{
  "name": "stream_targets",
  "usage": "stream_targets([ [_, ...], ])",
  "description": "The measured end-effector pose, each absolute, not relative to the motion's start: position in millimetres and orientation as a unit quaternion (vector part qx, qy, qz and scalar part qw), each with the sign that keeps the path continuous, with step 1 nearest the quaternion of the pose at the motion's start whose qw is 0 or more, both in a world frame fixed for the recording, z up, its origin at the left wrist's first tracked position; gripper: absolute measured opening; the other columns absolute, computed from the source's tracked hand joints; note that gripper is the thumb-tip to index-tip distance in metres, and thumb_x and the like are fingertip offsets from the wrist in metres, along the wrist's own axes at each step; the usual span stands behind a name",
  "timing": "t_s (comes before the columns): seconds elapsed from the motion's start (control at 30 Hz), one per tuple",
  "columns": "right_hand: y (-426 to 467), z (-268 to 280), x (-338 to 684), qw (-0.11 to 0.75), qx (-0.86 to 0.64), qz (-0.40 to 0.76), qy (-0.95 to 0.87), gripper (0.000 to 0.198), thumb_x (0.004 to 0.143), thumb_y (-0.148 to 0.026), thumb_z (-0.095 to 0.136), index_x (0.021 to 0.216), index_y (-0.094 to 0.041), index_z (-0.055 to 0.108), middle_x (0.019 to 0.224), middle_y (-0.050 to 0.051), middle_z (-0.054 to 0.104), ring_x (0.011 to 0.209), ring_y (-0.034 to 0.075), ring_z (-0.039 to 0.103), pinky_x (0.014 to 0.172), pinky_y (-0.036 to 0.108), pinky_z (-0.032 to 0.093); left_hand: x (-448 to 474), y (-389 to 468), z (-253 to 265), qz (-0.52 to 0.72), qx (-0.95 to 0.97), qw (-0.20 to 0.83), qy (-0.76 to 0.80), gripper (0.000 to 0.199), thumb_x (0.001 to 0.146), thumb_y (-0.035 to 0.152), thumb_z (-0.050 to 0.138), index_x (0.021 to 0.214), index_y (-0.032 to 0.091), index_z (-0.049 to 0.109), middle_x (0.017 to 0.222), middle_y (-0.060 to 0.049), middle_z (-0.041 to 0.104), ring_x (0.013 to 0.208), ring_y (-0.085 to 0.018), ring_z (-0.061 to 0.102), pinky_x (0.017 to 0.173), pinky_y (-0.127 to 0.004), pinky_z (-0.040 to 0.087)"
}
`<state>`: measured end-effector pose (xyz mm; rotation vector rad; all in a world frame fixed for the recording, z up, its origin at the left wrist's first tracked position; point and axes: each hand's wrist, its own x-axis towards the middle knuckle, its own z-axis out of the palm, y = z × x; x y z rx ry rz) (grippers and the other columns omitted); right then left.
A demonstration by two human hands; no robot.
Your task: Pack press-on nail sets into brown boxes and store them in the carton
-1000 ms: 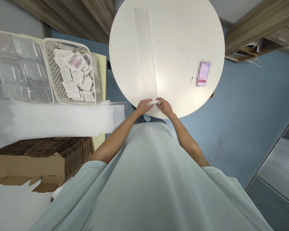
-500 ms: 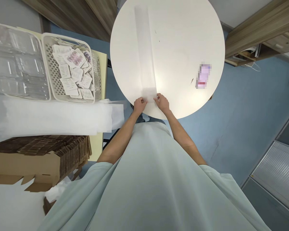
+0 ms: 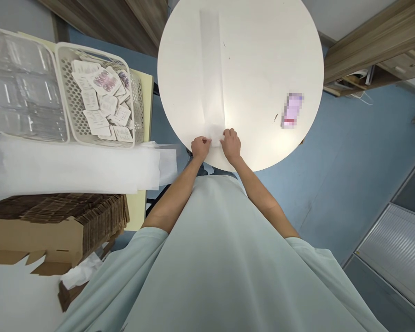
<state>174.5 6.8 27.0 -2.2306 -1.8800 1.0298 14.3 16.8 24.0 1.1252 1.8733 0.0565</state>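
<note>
Strip [image 3: 212, 74]: flat on the counter [image 3: 265, 55], near end between left hand [image 3: 200, 148] and right hand [image 3: 231, 145], the rest running away from both.
Left grip: pinched on its near left corner.
Right grip: at its near right edge; cannot tell whether closed.

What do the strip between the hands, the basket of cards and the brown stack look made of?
Strip: thin, matte, whitish; perhaps film or foam, its outline faint against the table.
Basket: probably smooth moulded plastic, given regular wall holes.
Brown stack: likely matte cardboard, given its cut flaps.
</note>
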Motion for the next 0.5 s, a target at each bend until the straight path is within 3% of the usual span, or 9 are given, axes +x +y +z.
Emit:
stream_targets([
  [0.07,6.9,30.8,174.4,0.007,-0.669,0.310,-0.675,0.036,0.113,-0.010,0.045,0.140,-0.016,0.068,0.154,0.024,0.068,0.148,0.038,0.062,0.120,0.059,0.058,18.3,14.5,25.3,0.032,0.472,0.428,0.770,0.020,0.106,0.029,0.067,0.122,0.020,0.077,0.131,-0.016,0.081,0.124,-0.033,0.076,0.115,-0.048,0.060],
  [0.2,9.3,35.6,180.5,-0.040,-0.601,0.318,-0.732,0.048,0.113,-0.004,0.039,0.152,-0.013,0.065,0.170,0.023,0.061,0.162,0.034,0.056,0.131,0.055,0.052,23.3,12.4,24.2,0.093,0.601,0.374,0.700,0.053,0.101,0.016,0.063,0.154,0.017,0.062,0.165,-0.023,0.060,0.157,-0.039,0.057,0.132,-0.058,0.048],
  [0.3,11.6,33.6,191.2,-0.033,-0.573,0.345,-0.742,0.052,0.113,-0.010,0.049,0.164,-0.011,0.058,0.176,0.023,0.057,0.166,0.033,0.053,0.134,0.054,0.051,21.2,15.3,17.3,0.087,0.700,0.419,0.572,0.061,0.098,0.013,0.059,0.159,0.012,0.058,0.169,-0.026,0.057,0.165,-0.041,0.049,0.141,-0.061,0.038],
  [0.4,12.9,27.6,201.8,-0.029,-0.549,0.365,-0.751,0.065,0.106,-0.012,0.064,0.170,-0.011,0.053,0.180,0.023,0.052,0.170,0.034,0.049,0.138,0.056,0.049,14.0,18.9,8.6,0.064,0.732,0.437,0.520,0.069,0.092,0.015,0.066,0.161,0.009,0.057,0.168,-0.026,0.058,0.163,-0.043,0.051,0.141,-0.063,0.038],
  [0.5,9.3,21.6,207.8,-0.029,-0.537,0.370,-0.758,0.071,0.102,-0.008,0.064,0.171,-0.011,0.052,0.184,0.022,0.048,0.173,0.035,0.045,0.139,0.059,0.047,4.5,17.7,3.8,0.064,0.736,0.443,0.508,0.075,0.091,0.019,0.071,0.164,0.011,0.056,0.173,-0.023,0.056,0.166,-0.042,0.049,0.143,-0.061,0.038],
])
